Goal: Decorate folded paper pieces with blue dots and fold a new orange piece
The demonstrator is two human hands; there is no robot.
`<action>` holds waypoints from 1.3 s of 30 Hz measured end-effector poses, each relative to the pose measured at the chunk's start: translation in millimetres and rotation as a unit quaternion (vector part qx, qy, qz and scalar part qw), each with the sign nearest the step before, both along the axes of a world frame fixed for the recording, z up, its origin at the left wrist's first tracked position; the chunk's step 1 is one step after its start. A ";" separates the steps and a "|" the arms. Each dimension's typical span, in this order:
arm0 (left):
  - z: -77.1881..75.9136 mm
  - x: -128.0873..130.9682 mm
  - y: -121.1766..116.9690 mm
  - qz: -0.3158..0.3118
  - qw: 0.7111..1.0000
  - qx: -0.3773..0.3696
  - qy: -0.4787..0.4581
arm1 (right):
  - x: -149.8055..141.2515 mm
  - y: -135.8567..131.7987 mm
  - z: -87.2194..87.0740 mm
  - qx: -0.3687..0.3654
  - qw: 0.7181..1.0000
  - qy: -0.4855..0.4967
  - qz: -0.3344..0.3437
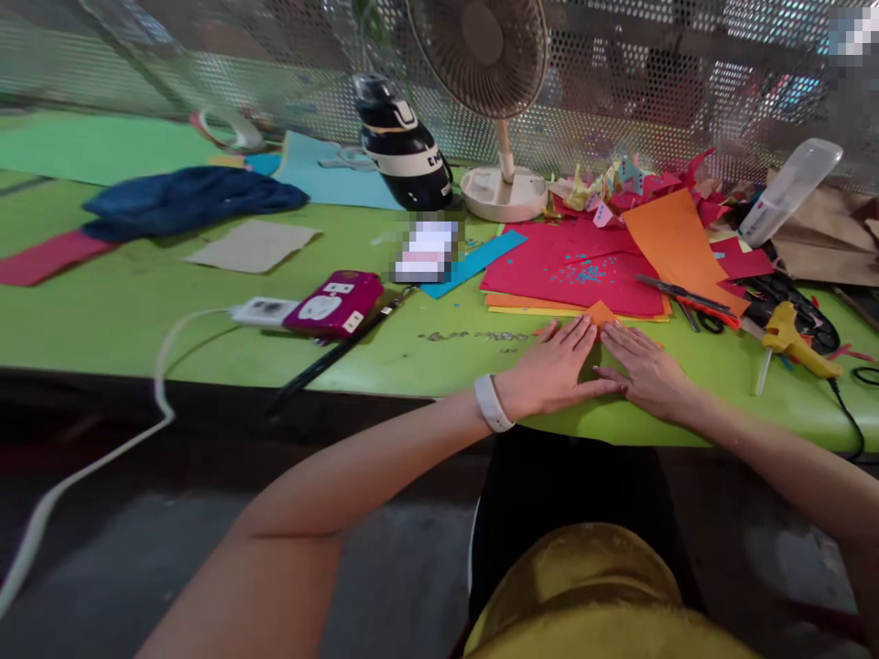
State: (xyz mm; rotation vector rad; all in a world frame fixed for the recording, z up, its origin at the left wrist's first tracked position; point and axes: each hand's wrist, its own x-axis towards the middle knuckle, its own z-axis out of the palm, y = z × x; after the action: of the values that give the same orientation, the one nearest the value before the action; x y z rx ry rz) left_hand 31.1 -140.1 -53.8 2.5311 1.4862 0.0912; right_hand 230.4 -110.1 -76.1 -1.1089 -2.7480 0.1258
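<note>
Extends both forearms, bare, over the near edge of a smooth lime-green worktop (103, 320), angling inward from either side. Lays the left hand (559, 366), with a smooth white wristband (493, 403) at its wrist, palm down, fingers straight and slanting forward to the right. Sets the right hand (645, 371) just beside it as a near mirror image, palm down, fingers slanting forward to the left, both thumbs drawn in toward each other. Shows a wide, flattened grip on either side, fingers extended rather than curled. Covers in part, beneath the fingertips, a small matte orange paper piece (600, 313), lying on the worktop at the near edge of the stacked sheets, one pointed corner visible between the hands; cannot tell its full outline.

Includes, just beyond, a stack of flat red paper sheets (526, 270) over orange and yellow layers, strewn with tiny blue specks (583, 270). Includes also, to the right, a broad, angular orange paper sheet (669, 238) and a yellow plastic glue gun (793, 343); to the left, a long blue paper strip (481, 263).
</note>
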 end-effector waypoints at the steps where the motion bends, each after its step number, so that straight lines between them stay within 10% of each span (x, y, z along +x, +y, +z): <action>1: -1.0 -0.2 0.2 0.003 1.000 -0.001 0.002 | 0.1 -0.1 -0.5 0.000 1.000 0.001 -0.001; 27: -7.2 -5.6 -6.5 -0.013 0.998 0.043 0.038 | -7.3 -4.7 12.9 -0.015 0.999 -0.037 -0.010; 39: -9.8 -37.9 -16.9 0.012 0.999 0.048 0.023 | 45.5 -18.8 18.9 -0.039 0.996 -0.042 -0.075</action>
State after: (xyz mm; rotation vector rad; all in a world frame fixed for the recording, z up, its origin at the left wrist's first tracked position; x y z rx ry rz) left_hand -6.9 -157.1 -63.7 2.6068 1.5654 0.1117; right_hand 275.9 -128.9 -57.2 -1.3664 -2.7404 0.1730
